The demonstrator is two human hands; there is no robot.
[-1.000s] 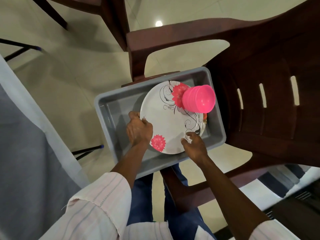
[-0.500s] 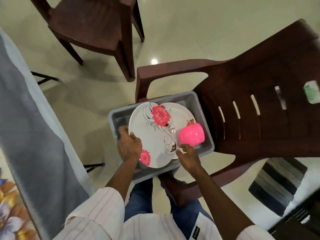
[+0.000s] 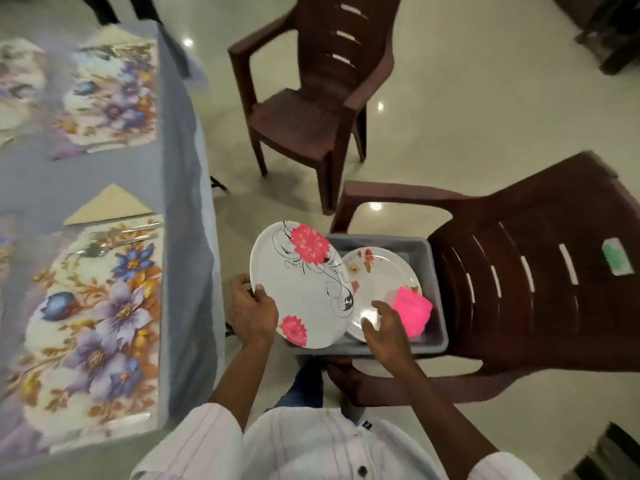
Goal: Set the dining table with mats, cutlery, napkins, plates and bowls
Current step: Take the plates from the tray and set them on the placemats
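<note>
My left hand (image 3: 252, 310) grips the left rim of a white plate with pink flowers (image 3: 301, 285), held tilted above the left end of a grey tub (image 3: 434, 299). The tub stands on the seat of a dark brown chair (image 3: 519, 289). A second white plate (image 3: 381, 282) lies in the tub, and a stack of pink bowls (image 3: 414, 311) lies on its side on it. My right hand (image 3: 382, 325) hovers over the second plate beside the bowls, fingers spread and holding nothing. On the table (image 3: 180, 202) at the left lies a floral mat (image 3: 93, 327) with a fork and spoon (image 3: 110, 239) and a folded beige napkin (image 3: 109, 206).
A second floral mat (image 3: 107, 98) lies farther along the grey-clothed table. Another brown chair (image 3: 311, 105) stands on the tiled floor beyond the tub. A narrow floor gap separates the table edge from the chair with the tub.
The flowered plate has lifted off the stack toward the left in my left hand. My right hand let go of the pink bowls, which now lie in the tub. The view swung toward the table.
</note>
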